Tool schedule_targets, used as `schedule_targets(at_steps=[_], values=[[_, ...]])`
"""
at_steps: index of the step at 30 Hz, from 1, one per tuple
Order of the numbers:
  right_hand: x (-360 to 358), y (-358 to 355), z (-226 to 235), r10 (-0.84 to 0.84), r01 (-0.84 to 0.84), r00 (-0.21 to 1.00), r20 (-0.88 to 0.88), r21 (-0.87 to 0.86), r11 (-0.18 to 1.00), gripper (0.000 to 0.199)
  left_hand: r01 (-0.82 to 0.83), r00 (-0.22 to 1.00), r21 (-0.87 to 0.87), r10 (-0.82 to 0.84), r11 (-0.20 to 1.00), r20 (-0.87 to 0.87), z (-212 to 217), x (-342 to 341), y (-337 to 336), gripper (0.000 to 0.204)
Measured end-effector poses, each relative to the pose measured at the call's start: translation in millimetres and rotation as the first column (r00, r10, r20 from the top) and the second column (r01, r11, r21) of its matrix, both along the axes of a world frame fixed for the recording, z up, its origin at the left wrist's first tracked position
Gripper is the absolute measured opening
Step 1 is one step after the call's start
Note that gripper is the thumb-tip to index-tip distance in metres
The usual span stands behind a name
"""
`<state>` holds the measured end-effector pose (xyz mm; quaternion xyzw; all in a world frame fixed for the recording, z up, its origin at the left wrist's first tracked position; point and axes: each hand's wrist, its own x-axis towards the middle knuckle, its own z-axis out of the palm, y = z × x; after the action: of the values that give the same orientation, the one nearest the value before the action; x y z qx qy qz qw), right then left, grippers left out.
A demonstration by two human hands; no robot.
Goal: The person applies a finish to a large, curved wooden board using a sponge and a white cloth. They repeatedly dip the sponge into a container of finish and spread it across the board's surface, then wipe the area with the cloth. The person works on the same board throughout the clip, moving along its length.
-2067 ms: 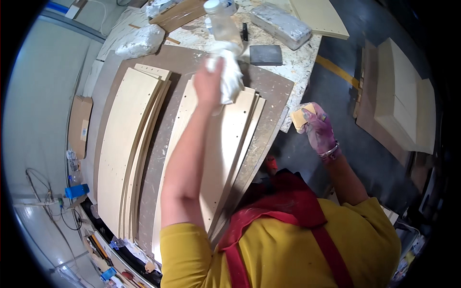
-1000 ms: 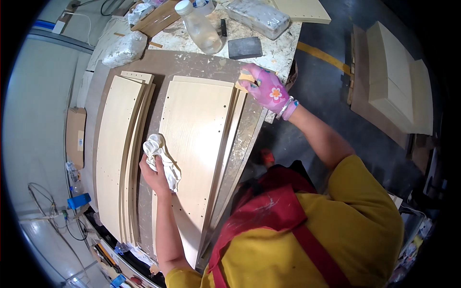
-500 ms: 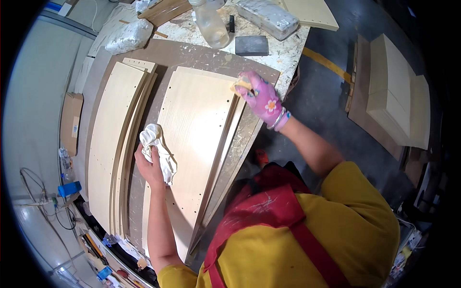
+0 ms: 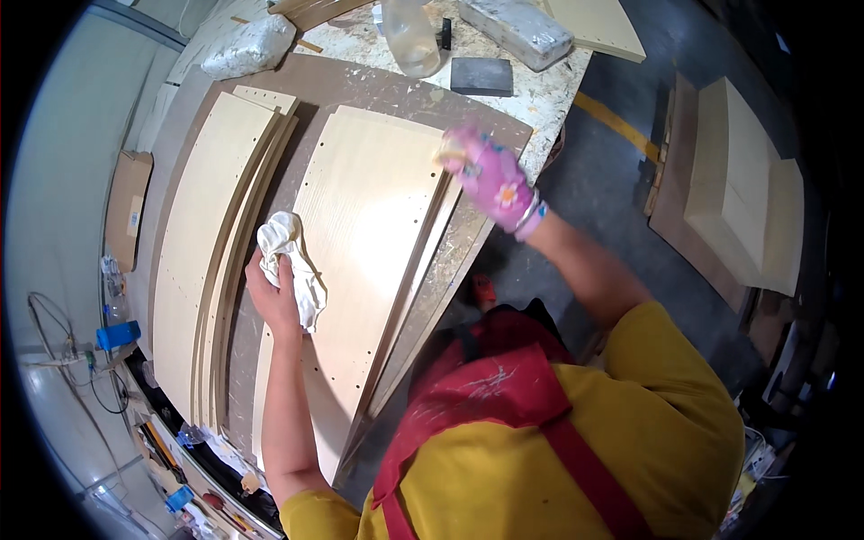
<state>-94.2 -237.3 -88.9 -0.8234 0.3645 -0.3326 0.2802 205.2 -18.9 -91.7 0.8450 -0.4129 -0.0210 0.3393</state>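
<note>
A pale wooden panel (image 4: 369, 207) with small holes along its edges lies on top of a stack in front of me. My bare left hand (image 4: 274, 295) grips a crumpled white cloth (image 4: 297, 261) at the panel's left edge. At the panel's far right corner is my right hand (image 4: 497, 184), in a pink flowered glove and slightly blurred. Its fingers are closed around a small yellowish pad (image 4: 447, 155), which is pressed against the corner; whether it is sponge or folded sandpaper I cannot tell.
Another stack of curved panels (image 4: 211, 189) lies to the left on the brown board (image 4: 396, 85). Beyond stand a plastic bottle (image 4: 412, 40), a dark grey block (image 4: 481, 77) and wrapped bundles (image 4: 517, 34). Large pale boards (image 4: 733, 171) are piled on the floor at right.
My right hand has moved slightly at the panel's corner and is now blurred, still holding the pad. My left hand keeps its grip on the cloth. The whole view has shifted a little.
</note>
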Motion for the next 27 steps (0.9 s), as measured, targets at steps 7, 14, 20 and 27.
schedule_targets(at_steps=[7, 14, 20, 27], values=[[23.1, 124.0, -5.3, 0.396, -0.388, 0.91, 0.127, -0.083, 0.918, 0.011, 0.007, 1.0, -0.023, -0.007, 1.0, -0.011, 3.5, -2.1, -1.1, 0.044], [-1.5, 29.8, -1.1, -0.002, 0.016, 0.989, 0.147, -0.094, 0.995, 0.024, 0.003, 1.0, -0.013, -0.004, 1.0, -0.022, 5.4, -3.2, 0.6, 0.044], [5.9, 65.0, -20.2, 0.052, -0.044, 0.997, 0.056, -0.135, 0.99, 0.033, 0.006, 1.0, -0.001, -0.006, 1.0, -0.005, 2.6, -0.3, 1.1, 0.044], [0.9, 29.6, -11.0, -0.084, 0.083, 0.989, 0.122, 0.012, 0.996, 0.028, 0.011, 1.0, -0.017, -0.012, 1.0, -0.004, 5.6, -2.5, 0.8, 0.042]])
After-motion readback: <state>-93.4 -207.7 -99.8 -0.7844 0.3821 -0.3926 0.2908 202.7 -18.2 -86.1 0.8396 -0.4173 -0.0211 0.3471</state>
